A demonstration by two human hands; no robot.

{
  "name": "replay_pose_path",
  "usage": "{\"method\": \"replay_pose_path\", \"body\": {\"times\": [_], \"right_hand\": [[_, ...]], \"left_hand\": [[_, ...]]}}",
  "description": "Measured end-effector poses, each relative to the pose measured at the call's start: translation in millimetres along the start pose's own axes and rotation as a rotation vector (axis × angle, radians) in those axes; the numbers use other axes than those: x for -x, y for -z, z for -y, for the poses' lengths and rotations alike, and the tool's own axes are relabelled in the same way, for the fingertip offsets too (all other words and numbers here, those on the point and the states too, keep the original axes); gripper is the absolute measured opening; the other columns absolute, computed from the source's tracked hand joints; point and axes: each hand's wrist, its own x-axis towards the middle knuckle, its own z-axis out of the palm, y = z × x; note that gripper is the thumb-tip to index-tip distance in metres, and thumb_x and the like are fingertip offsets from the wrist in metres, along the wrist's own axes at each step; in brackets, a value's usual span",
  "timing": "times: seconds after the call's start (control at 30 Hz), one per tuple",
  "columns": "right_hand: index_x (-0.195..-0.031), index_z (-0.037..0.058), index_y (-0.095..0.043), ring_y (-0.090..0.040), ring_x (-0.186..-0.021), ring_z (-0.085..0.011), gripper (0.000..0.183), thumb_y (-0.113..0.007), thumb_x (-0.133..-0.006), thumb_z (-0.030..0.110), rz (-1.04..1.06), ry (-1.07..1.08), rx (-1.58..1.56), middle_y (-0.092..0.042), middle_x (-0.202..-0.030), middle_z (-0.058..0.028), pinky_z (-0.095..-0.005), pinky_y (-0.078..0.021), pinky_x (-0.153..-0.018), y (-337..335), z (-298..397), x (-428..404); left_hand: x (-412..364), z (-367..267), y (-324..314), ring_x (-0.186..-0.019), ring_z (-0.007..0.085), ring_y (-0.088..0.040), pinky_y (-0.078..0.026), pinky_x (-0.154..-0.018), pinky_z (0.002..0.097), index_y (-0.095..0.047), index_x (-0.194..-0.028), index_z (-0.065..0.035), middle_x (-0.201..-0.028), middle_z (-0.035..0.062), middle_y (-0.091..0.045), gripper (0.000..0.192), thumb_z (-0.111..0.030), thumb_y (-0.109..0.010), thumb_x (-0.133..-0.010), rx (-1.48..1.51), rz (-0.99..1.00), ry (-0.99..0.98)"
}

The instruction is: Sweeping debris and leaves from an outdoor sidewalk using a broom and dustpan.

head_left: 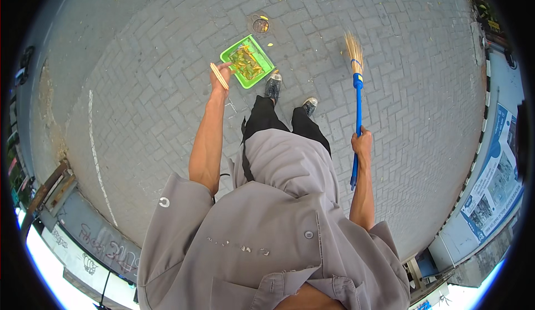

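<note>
My left hand (220, 78) is closed around a cream, orange-striped handle (219, 76). Just beyond it is a green plastic dustpan (237, 76) with yellow and green leaves (246, 62) inside. Whether the handle joins the dustpan is hard to tell from above. On the other side, my right hand (362, 142) grips the blue shaft of a broom (358, 105). Its straw bristles (354, 49) point away from me, and the shaft's end sticks out behind my fist.
Herringbone paving blocks (401, 113) surround my shoes (273, 85). A small round drain hole (261, 26) lies beyond the dustpan, with a few loose leaves (270, 44) nearby. A black-and-white curb and a wall banner (493, 180) border the right. A graffiti-marked wall (100, 243) stands at lower left.
</note>
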Motion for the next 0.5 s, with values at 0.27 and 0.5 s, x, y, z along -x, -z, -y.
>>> {"method": "replay_pose_path", "body": {"times": [0.27,0.5], "right_hand": [[-0.101,-0.0077,-0.05,-0.054,-0.078,-0.0377,0.038,-0.053,-0.065,0.003,0.19,0.185,0.054,-0.054,-0.083,-0.0277,-0.0383,-0.0435,-0.071,-29,-1,35],[-0.108,-0.0078,-0.045,-0.055,-0.076,-0.0378,0.042,-0.05,-0.067,0.0,0.357,0.322,-0.104,-0.054,-0.08,-0.0292,-0.0391,-0.0427,-0.07,22,29,96]], "left_hand": [[-19,6,-2,-0.044,0.0046,-0.025,-0.018,-0.04,0.0197,-0.051,-0.097,-0.001,-0.054,-0.0059,-0.033,0.029,-0.009,-0.038,-0.073,-0.026,0.057,-0.041],[-20,6,5,-0.044,0.0045,-0.025,-0.018,-0.04,0.0193,-0.051,-0.096,-0.0008,-0.055,-0.0058,-0.033,0.027,-0.011,-0.04,-0.074,-0.015,0.053,-0.047]]}}
